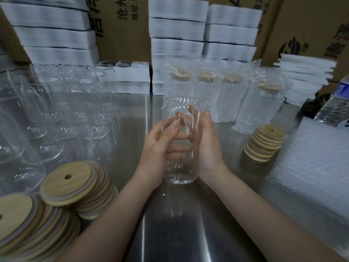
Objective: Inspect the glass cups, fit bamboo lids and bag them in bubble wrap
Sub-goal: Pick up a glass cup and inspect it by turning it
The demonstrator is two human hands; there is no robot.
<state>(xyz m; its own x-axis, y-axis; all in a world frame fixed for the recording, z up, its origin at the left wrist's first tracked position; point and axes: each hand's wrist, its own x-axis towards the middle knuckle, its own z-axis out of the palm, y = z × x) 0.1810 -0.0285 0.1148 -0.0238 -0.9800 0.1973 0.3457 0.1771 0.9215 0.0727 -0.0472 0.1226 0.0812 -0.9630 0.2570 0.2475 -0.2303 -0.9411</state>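
Between left hand point(156, 146) and right hand point(209, 146) rests smooth glass cup point(179, 172).

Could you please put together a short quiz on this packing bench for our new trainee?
1. True or false: the glass cup held between the left hand and right hand is already bubble-wrapped.
2. How many bagged cups stand behind it?
3. The flat bubble-wrap bags lie on the person's: A right, B left, C lap.
Key: 1 false; 2 four; 3 A.
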